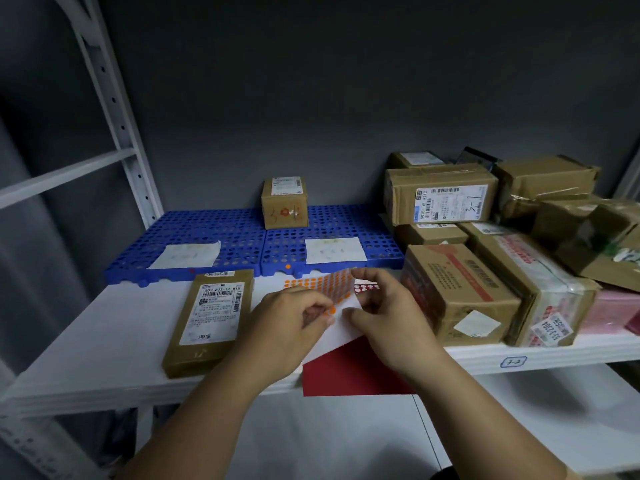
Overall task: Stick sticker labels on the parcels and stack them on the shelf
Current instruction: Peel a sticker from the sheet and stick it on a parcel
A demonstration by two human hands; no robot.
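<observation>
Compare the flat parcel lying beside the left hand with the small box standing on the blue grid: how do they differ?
The flat parcel is long and thin, lying on the white shelf at the front; the small box is cube-like and sits on the blue grid mat at the back. The small box shows a red mark on its front; the flat parcel shows none. Both are brown with white shipping labels on top.

Counting the things on the shelf

There are two hands, the left hand (pixel 287 323) and the right hand (pixel 388 320). Two blue mats (pixel 194 237) lie side by side, with one white paper (pixel 188 254) on each, so two papers. One flat parcel (pixel 211 320) and one small box (pixel 284 201) sit apart from a pile of boxes (pixel 485 237), too jumbled to count.
</observation>
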